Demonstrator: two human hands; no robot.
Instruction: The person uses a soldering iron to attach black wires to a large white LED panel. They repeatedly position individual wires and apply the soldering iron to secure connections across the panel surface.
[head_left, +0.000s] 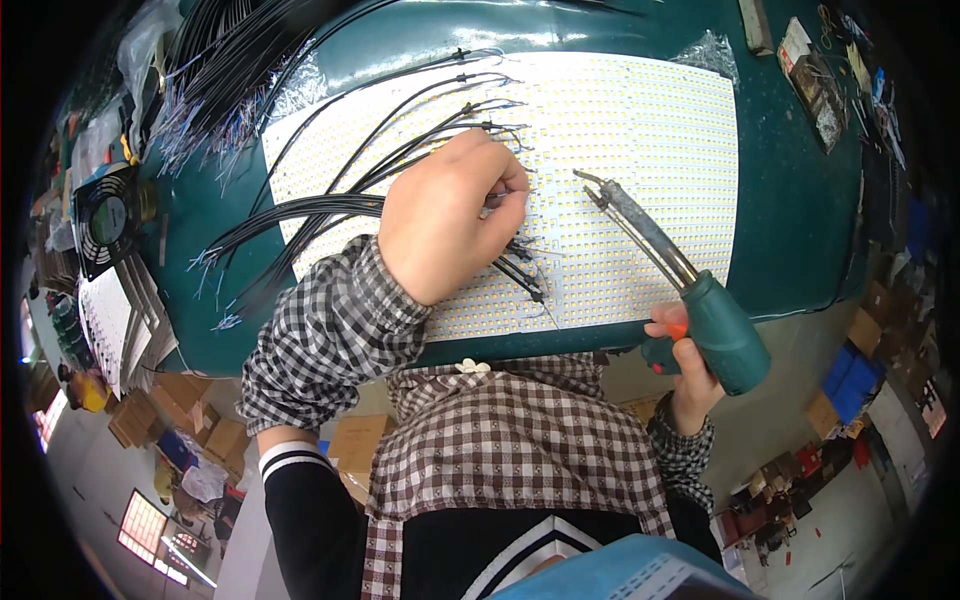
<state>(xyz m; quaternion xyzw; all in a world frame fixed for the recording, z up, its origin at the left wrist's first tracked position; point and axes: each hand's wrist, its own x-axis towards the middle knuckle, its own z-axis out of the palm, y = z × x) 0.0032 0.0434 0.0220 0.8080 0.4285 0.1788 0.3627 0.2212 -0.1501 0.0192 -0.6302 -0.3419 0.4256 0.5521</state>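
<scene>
My right hand (692,388) is wrapped round the green handle of a soldering gun (728,335). Its metal tip points up and left, held above the white LED panel (640,130), which is covered in rows of small yellowish chips. Over the panel's middle, my left hand (455,215) has thumb and forefinger pinched together; what is between them is hidden. Black cables (320,205) with thin bare-ended wires pass beneath this hand and wrist. Above it, several cable ends (490,78) lie along the panel's centre line, and more cable ends (522,280) lie below it.
A green-topped table (800,230) bears the panel. Loose black cables (225,80) are heaped at the far left, above a small black fan (105,220) and stacked white boards (125,320). At the far right lies a worn box (810,85). Cardboard boxes (360,445) stand below the table.
</scene>
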